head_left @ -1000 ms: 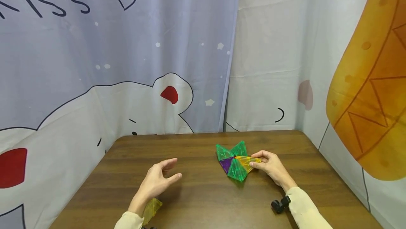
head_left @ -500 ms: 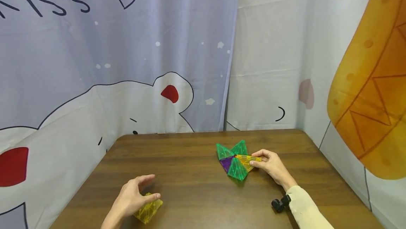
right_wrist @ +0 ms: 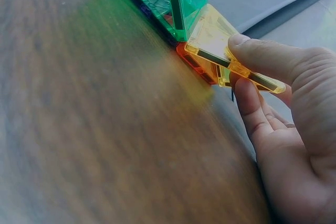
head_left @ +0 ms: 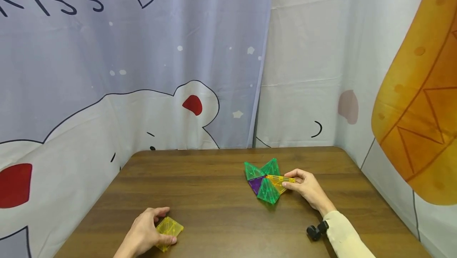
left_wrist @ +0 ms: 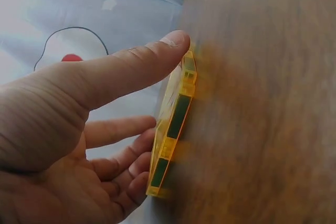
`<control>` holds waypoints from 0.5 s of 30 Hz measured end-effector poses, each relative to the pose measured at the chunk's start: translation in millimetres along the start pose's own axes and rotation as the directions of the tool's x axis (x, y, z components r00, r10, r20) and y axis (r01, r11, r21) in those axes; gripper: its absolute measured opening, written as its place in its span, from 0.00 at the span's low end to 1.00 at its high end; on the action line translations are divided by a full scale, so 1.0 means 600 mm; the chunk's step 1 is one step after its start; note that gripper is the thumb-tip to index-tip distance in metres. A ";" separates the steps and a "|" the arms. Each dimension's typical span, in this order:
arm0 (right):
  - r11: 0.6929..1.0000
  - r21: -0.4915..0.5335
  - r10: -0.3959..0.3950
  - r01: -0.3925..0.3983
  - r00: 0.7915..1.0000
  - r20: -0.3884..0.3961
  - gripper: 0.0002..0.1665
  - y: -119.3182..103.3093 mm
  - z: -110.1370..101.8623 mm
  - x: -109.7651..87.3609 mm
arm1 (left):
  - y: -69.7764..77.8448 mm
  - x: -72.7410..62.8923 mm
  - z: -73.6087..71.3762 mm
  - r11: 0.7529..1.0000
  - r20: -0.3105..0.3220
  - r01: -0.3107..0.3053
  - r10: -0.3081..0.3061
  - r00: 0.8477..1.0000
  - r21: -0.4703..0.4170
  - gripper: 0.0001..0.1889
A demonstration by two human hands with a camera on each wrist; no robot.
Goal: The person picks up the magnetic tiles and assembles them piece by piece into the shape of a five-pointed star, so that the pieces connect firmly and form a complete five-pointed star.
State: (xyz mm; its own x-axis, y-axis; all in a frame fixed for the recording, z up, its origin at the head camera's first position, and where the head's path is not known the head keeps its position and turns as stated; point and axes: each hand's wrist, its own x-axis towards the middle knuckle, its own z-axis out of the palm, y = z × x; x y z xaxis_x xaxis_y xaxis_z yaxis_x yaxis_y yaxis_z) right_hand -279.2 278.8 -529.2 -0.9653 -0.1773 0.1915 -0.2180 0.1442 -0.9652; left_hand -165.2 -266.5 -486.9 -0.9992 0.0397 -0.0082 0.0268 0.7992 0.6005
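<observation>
My left hand (head_left: 144, 228) is at a flat yellow magnetic tile (head_left: 169, 227) lying on the wooden table. Its thumb rests over the near edge and its bent fingers are at the opposite side, as the left wrist view also shows. Farther right, my right hand (head_left: 308, 188) pinches a yellow triangular magnetic tile (right_wrist: 212, 35) between thumb and fingers. That tile's tip meets a star-like cluster with green tiles (head_left: 268, 191), a purple tile (head_left: 255, 183) and an orange tile (head_left: 276, 184). The right wrist view shows the green tiles standing tilted above the purple one.
The wooden table (head_left: 214, 194) has rounded far corners. Behind it hangs a printed curtain (head_left: 221, 63), with another cloth panel on the right. A black device (head_left: 316, 231) is strapped at my right wrist.
My left hand has moved left and toward me, down onto the flat yellow tile, its thumb closing over the edge. The right hand keeps its pinch on the triangular tile almost in place.
</observation>
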 end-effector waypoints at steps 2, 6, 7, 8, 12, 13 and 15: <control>1.000 -0.002 0.001 -0.001 1.000 0.001 0.27 0.000 -0.001 -0.001 | 0.000 0.000 0.001 1.000 -0.003 -0.005 0.005 1.000 0.001 0.50; 1.000 -0.002 0.004 -0.004 1.000 -0.001 0.27 0.000 -0.001 -0.002 | 0.004 -0.001 0.002 1.000 -0.021 -0.027 0.026 0.999 -0.013 0.48; 1.000 -0.001 0.005 -0.005 1.000 -0.001 0.27 0.000 -0.001 -0.002 | 0.006 0.000 0.002 0.999 -0.022 -0.036 0.035 0.999 -0.018 0.48; 1.000 0.000 0.005 -0.005 1.000 0.000 0.27 0.000 -0.001 -0.002 | 0.008 0.001 0.003 0.999 -0.020 -0.046 0.045 0.999 -0.025 0.48; 1.000 0.006 0.004 -0.004 1.000 0.000 0.27 0.000 -0.001 -0.001 | 0.018 0.009 0.008 0.993 -0.018 -0.106 0.105 0.994 -0.046 0.48; 1.000 0.006 0.003 -0.003 1.000 0.001 0.27 0.000 0.000 0.000 | 0.021 0.012 0.010 0.992 -0.018 -0.118 0.118 0.993 -0.048 0.47; 1.000 0.009 0.003 -0.003 1.000 0.004 0.26 0.002 0.001 0.001 | 0.028 0.019 0.015 0.990 -0.020 -0.131 0.130 0.991 -0.058 0.46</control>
State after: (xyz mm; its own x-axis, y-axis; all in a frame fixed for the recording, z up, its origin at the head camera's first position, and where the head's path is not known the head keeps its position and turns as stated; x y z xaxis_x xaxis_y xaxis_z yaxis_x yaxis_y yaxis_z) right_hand -279.8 278.2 -530.2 -0.9655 -0.1805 0.1880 -0.2137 0.1358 -0.9674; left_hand -175.7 -247.0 -484.1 -0.9876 0.1314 0.0855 0.1555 0.7511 0.6416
